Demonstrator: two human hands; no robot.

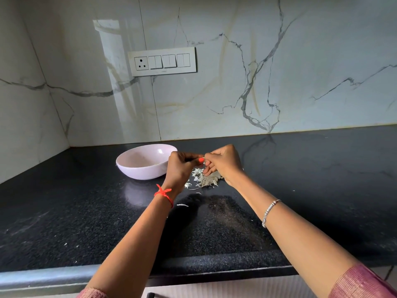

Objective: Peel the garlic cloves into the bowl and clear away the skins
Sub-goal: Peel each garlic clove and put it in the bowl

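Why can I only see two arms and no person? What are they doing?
The camera sits on the person's head and looks down, so you see only their arms, as if they were your own. This is the only picture. The left hand and the right hand meet above a black counter and pinch a tiny piece between their fingertips. It is too hidden to name for sure. Under them lies a pile of papery garlic skins. A pale bowl stands to the left, beside the pile.
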